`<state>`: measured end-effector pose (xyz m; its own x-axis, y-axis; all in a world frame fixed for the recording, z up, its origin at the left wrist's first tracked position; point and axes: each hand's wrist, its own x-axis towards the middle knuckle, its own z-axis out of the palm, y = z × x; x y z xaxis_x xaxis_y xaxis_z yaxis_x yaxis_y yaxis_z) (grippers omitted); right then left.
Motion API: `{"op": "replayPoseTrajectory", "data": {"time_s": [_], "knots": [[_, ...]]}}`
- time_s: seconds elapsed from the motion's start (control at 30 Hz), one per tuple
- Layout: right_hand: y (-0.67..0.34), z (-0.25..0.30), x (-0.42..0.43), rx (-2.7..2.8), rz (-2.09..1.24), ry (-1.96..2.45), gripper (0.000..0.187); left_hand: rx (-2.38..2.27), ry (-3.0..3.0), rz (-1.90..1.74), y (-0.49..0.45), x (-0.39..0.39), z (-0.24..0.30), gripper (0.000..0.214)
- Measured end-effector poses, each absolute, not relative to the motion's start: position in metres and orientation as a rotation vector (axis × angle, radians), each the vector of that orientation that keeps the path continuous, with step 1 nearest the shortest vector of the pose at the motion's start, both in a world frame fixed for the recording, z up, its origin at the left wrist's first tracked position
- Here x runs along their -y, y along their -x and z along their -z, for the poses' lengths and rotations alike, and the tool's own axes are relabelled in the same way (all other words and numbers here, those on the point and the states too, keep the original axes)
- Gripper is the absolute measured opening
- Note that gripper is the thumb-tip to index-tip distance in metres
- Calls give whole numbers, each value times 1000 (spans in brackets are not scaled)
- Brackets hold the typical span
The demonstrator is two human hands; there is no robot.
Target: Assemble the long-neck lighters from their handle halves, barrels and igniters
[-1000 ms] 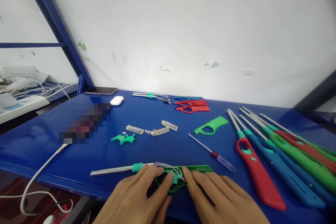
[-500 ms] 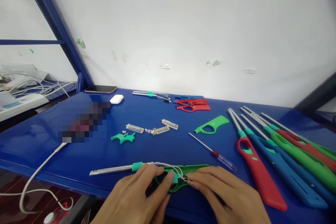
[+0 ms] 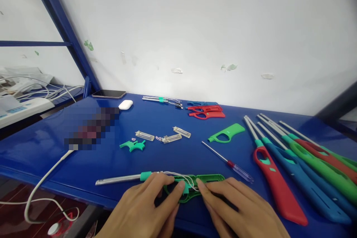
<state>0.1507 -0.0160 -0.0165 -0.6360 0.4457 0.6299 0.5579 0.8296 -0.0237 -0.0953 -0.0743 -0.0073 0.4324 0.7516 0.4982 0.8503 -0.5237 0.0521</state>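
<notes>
A green lighter casing half [image 3: 213, 177] lies open side up near the front edge. My left hand [image 3: 145, 206] grips its left part, thumb and fingers closed around a teal trigger [image 3: 186, 187]. White wires [image 3: 182, 175] loop over the casing, and a metal lighter tube [image 3: 119, 180] with a teal collar extends to the left. At the casing's right part, my right hand [image 3: 240, 206] has its thumb and fingers closed on it; its fingertips hide whatever small part may be beneath them. Beyond my right hand lies a screwdriver [image 3: 237, 170] with a clear handle.
Several assembled lighters [image 3: 279, 182] lie at the right. Another green casing half [image 3: 234, 131], clear fuel tanks [image 3: 145, 135] and teal triggers [image 3: 132, 145] lie mid-table. Red casing halves [image 3: 208, 114] and spare metal tubes [image 3: 153, 99] are near the wall. A phone [image 3: 108, 93] is back left.
My right thumb and fingers have shifted slightly up and left along the casing, baring more of its right end. My left hand keeps its grip. The view has shifted slightly.
</notes>
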Motion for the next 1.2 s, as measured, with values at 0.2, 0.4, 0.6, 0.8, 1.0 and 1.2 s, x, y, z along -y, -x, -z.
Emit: {"op": "replayPoseTrajectory", "data": {"time_s": [0.2, 0.4, 0.6, 0.8, 1.0, 1.2], "knots": [[-160, 12, 10, 2443, 75, 697, 51, 1397, 2476, 743, 95, 73, 10, 35], [-163, 6, 10, 2453, -54, 661, 59, 1423, 2495, 769, 95, 74, 10, 35], [-160, 6, 11, 2443, -43, 687, 62, 1441, 2499, 798, 96, 74, 12, 37], [-161, 9, 12, 2451, -17, 718, 60, 1463, 2520, 795, 97, 75, 11, 37], [-162, 12, 9, 2486, 1, 691, 50, 1435, 2546, 741, 99, 75, 10, 38], [-163, 14, 9, 2453, 153, 694, 45, 1411, 2560, 720, 99, 76, 8, 40]]}}
